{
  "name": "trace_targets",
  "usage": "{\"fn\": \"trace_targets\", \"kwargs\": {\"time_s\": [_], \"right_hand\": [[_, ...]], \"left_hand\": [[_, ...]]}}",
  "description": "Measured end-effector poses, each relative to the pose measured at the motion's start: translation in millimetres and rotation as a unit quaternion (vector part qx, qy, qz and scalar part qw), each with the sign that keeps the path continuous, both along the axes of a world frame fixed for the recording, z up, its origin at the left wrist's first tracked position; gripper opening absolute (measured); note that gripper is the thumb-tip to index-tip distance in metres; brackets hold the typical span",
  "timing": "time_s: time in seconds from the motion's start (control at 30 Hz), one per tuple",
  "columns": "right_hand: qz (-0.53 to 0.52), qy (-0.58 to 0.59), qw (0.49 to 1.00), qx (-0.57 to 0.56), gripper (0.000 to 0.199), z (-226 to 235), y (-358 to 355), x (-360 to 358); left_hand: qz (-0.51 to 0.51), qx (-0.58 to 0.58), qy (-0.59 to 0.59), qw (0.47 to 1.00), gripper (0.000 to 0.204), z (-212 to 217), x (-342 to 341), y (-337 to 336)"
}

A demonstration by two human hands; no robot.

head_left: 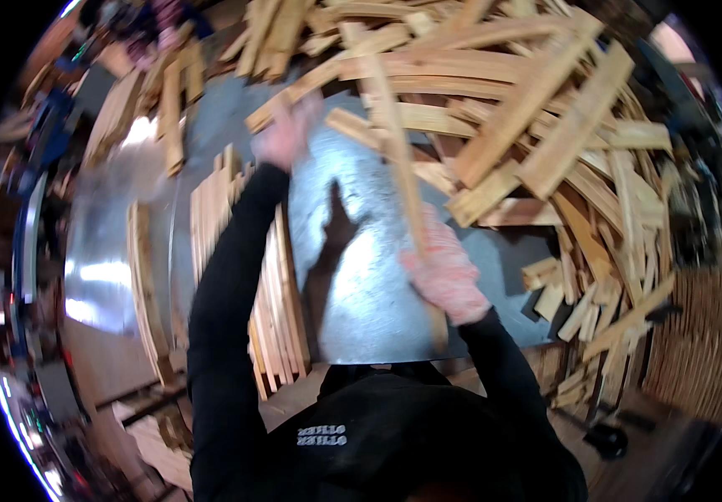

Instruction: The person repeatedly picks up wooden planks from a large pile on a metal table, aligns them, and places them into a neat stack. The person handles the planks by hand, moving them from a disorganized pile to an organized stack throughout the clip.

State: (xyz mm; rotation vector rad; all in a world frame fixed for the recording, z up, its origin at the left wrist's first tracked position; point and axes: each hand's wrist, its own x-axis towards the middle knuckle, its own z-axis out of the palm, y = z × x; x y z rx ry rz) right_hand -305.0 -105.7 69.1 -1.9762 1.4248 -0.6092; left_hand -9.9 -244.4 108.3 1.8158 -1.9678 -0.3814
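Note:
My right hand (446, 266), in a pink-and-white knit glove, is closed around the near end of a long thin wooden strip (396, 138). That strip runs up and away from me toward a heaped pile of wooden slats (453, 67). My left hand (288, 134), gloved alike, is smeared by motion beside the end of another slat (306, 85) that juts leftward from the pile. Whether its fingers touch that slat is too blurred to tell. Under my left forearm stands a row of strips lying side by side (281, 293), partly hidden by the sleeve.
The shiny metal tabletop (361, 309) ends just before my body. Farther left lie a separate strip stack (145, 289) and more slats (173, 117). Short offcuts (549, 284) sit at the right edge, near a bundle of thin sticks (688, 343). Another person's gloved hand (164, 25) shows at upper left.

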Motion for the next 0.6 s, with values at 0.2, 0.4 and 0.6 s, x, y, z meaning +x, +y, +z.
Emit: {"fn": "trace_targets", "kwargs": {"time_s": [0.2,0.4,0.6], "right_hand": [[-0.161,0.121,0.899,-0.389,0.063,49.5,-69.4,-17.6],[-0.506,0.214,0.827,-0.116,0.136,3.6,-192.1,-110.9],[-0.386,0.089,0.876,-0.275,0.112,21.3,-164.0,-86.5]], "left_hand": [[0.002,0.306,0.785,0.539,0.049,-108.1,-132.2,129.0],[0.010,0.311,0.873,0.375,0.074,-115.8,-106.7,152.4],[0.041,0.154,0.745,0.648,0.069,-114.5,-121.8,218.8]]}}
